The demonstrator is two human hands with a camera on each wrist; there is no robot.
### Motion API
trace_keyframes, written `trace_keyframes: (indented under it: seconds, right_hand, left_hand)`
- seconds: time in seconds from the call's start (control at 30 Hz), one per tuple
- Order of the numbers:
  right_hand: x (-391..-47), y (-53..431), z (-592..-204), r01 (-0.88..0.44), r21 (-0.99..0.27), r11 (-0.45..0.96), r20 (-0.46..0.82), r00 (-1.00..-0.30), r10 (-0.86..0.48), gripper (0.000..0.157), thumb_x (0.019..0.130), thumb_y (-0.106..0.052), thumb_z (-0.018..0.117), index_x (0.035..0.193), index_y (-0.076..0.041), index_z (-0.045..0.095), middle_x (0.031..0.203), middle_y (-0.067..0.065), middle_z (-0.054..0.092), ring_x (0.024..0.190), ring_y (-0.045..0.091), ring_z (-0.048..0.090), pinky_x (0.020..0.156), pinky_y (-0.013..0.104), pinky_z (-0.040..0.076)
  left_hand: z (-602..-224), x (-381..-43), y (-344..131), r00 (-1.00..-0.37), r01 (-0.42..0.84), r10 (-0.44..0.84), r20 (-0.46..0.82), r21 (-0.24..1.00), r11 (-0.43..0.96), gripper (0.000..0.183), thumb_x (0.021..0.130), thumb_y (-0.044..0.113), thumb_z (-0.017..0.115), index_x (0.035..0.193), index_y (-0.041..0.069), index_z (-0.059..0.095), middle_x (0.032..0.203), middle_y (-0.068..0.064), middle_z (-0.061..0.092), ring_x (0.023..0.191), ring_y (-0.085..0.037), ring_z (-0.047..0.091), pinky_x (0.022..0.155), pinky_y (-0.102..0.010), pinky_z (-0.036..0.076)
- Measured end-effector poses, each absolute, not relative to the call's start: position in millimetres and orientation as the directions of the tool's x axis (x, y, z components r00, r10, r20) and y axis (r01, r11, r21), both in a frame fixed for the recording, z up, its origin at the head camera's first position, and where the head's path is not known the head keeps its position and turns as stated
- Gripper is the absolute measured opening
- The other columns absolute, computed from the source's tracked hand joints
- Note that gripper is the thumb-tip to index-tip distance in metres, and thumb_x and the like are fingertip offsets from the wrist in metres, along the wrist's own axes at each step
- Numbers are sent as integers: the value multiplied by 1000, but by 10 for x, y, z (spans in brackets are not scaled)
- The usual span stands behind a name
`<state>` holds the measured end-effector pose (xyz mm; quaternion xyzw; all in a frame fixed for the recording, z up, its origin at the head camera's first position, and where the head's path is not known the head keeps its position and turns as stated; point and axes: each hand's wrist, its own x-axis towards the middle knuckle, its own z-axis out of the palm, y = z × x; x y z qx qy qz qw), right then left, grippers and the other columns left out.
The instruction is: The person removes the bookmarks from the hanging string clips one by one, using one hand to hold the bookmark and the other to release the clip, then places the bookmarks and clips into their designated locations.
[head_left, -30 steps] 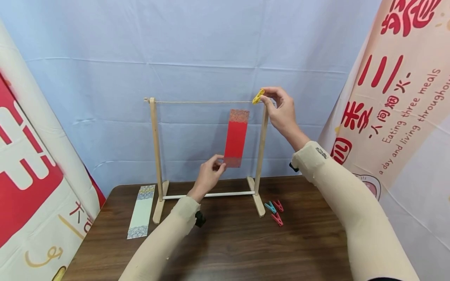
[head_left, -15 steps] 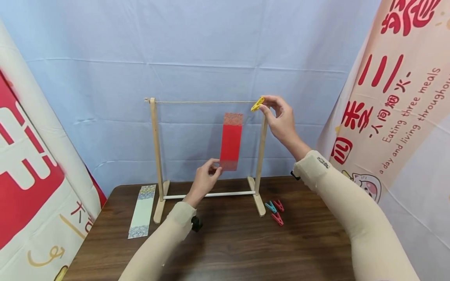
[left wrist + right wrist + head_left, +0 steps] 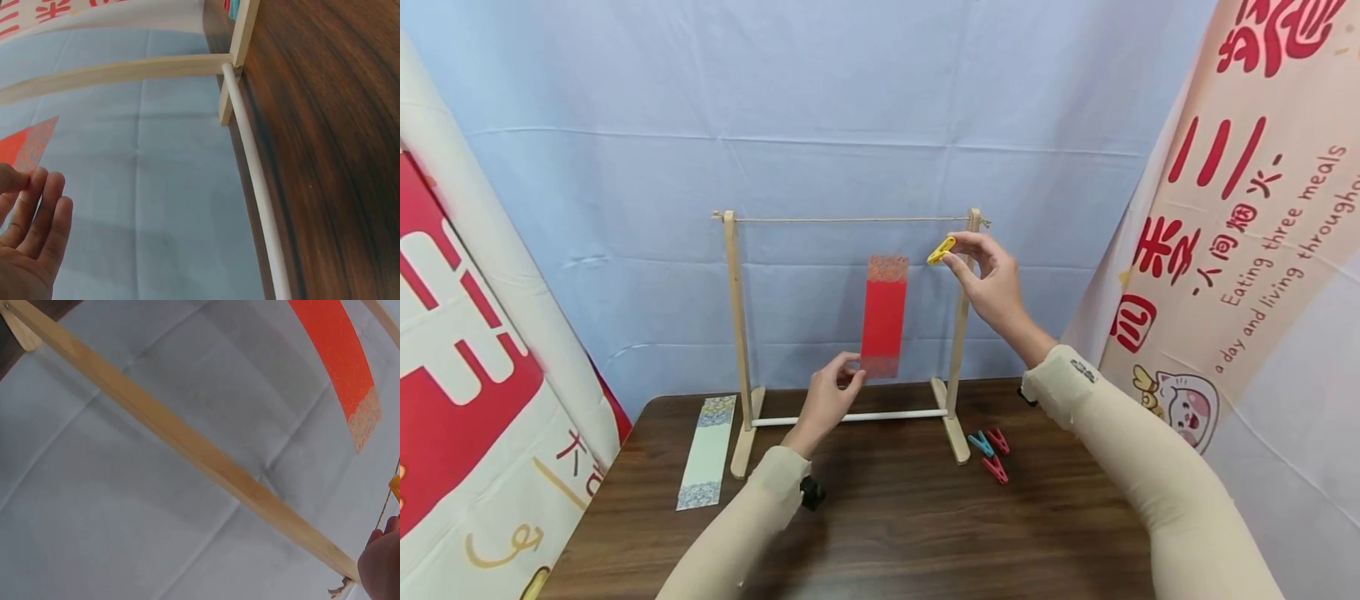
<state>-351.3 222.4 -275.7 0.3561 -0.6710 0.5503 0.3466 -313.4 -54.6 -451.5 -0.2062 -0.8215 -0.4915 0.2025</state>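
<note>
My left hand pinches the lower left corner of a red paper strip with patterned ends, which stands nearly upright below the string. In the left wrist view only one patterned end of the strip shows by the fingertips. Between thumb and fingers, my right hand pinches a yellow clothespin in front of the rack's right post, lower than the string and apart from the strip. The right wrist view cuts off most of that hand; just a bit of the clothespin is visible.
A wooden rack carries the string across its top and a white rod near its feet. Left of it lies a pale strip with blue patterned ends. One blue clothespin and two red clothespins lie right of the rack.
The right hand has lowered the yellow clothespin from string height to below the string. My left hand has moved the red paper strip down and slightly left.
</note>
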Motion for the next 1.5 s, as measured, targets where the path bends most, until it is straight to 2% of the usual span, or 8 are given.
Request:
trace_keyframes:
  seconds: [0.37,0.63,0.93,1.17,1.4,1.5]
  right_hand:
    - [-3472,2226,-3023,-847,-519,112,842,-530,-102,34,97,13,72,130,11,66,121,30,68,112,18,68,106,31,53]
    - [-3456,2178,-3194,-834,-545,82,828,-551,-105,33,96,13,72,129,12,67,118,29,69,110,17,68,107,30,53]
    - [-3415,2151,-3388,-829,-552,86,819,-559,-133,34,96,15,72,129,13,66,120,29,69,111,16,68,106,28,54]
    - [-3385,2139,-3538,-831,-550,83,819,-556,-144,37,94,18,71,130,15,64,125,35,66,112,18,69,104,31,56]
    - [-3321,2175,-3680,-792,-604,90,777,-610,-153,35,98,10,72,132,11,66,125,28,68,114,16,68,106,30,55]
    - [-3306,2199,-3750,-779,-620,90,763,-626,-159,34,99,7,73,132,7,67,126,26,68,114,17,68,106,29,54]
  left_hand:
    - [-4585,-3085,-628,-828,543,121,548,727,420,25,105,11,73,129,7,72,94,-4,78,88,-21,76,82,-45,62]
    - [-4674,-3031,-713,-832,535,113,543,732,423,23,104,12,73,127,8,72,93,-1,78,86,-16,76,78,-35,62]
    - [-4737,-2972,-780,-836,524,89,542,741,419,22,103,10,74,125,8,72,93,-2,79,86,-18,77,77,-33,61]
    - [-4820,-2909,-821,-839,509,60,540,743,434,23,102,8,76,124,6,72,92,-3,79,88,-21,77,79,-43,62]
    - [-4883,-2859,-883,-842,499,39,539,747,439,22,101,8,77,123,6,73,90,-3,77,92,-25,77,87,-56,61]
    - [-4919,-2839,-913,-855,476,34,517,758,447,24,101,9,77,124,7,72,92,-3,77,96,-26,77,86,-53,62]
